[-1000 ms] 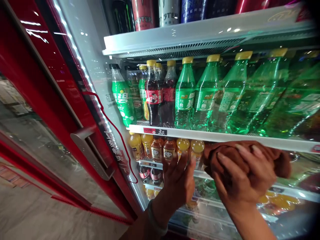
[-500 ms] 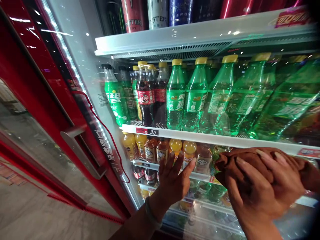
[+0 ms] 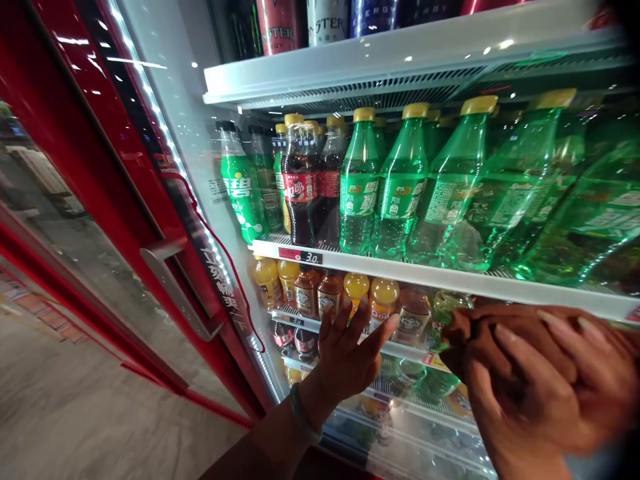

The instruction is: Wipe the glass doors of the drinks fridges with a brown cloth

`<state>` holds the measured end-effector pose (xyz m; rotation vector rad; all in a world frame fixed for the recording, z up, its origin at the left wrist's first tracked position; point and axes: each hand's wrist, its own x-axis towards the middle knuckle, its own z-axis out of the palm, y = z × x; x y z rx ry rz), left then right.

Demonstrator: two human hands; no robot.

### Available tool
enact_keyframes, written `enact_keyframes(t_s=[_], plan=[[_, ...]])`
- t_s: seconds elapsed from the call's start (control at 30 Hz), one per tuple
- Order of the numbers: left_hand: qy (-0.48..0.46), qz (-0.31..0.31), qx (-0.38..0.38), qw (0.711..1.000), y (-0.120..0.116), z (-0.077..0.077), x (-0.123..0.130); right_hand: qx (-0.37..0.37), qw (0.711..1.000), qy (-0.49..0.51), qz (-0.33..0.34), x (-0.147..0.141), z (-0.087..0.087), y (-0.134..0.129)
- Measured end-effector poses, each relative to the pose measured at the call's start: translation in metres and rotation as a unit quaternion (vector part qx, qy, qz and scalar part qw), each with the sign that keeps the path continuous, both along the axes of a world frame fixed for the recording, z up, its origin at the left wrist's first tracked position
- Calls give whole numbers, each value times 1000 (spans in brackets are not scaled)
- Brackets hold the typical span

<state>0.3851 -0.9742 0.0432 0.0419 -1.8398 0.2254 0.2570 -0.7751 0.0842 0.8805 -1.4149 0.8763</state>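
Observation:
My left hand (image 3: 350, 353), with a band on its wrist, is spread open in front of the lower drink shelves. Its fingertips overlap the orange juice bottles (image 3: 384, 297) in view; whether they touch the glass I cannot tell. On the right, my right hand (image 3: 545, 393) grips a bunched brown cloth (image 3: 505, 327), fingers bent over its top. The cloth sits at the height of the white shelf edge (image 3: 430, 273), seemingly against the cooler's glass, which shows reflections. Above it stand green soda bottles (image 3: 450, 193) with yellow caps.
A red door frame with a metal handle (image 3: 175, 293) rises at the left. A red cord (image 3: 220, 247) hangs beside a bright light strip. Cola bottles (image 3: 300, 190) stand on the middle shelf, energy drink cans (image 3: 280, 30) above. Grey floor (image 3: 100, 393) shows at lower left.
The view has shifted slightly, so the shelves sit a little further right and higher. My right hand and the cloth have moved right and slightly down. My left hand stays spread.

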Motion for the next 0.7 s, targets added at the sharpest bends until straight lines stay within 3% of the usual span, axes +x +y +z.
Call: enact_keyframes(t_s=[0.07, 0.1, 0.2, 0.3, 0.37, 0.43, 0.6, 0.63, 0.7], plan=[[-1, -5, 2, 1000, 0, -1, -1, -10, 1000, 22, 1, 7, 11, -16], [-2, -7, 3, 1000, -1, -1, -1, -1, 999, 32, 6, 11, 7, -24], [-7, -10, 3, 1000, -2, -1, 0, 58, 997, 32, 38, 23, -34, -32], [-10, -6, 3, 1000, -2, 0, 1, 106, 991, -5, 76, 23, -83, -15], [-8, -3, 2, 1000, -1, 0, 2, 111, 991, -22, 71, 13, -93, 4], [-4, -1, 2, 1000, -1, 0, 1, 94, 995, -13, 43, 1, -78, 17], [9, -9, 3, 1000, -2, -1, -1, -8, 1000, 11, -14, -5, 0, 7], [10, -11, 3, 1000, -2, -1, -1, -11, 1000, 13, -13, -2, 5, -1], [11, -11, -1, 1000, -3, -2, -1, 16, 1000, 20, 6, 6, -2, -13]])
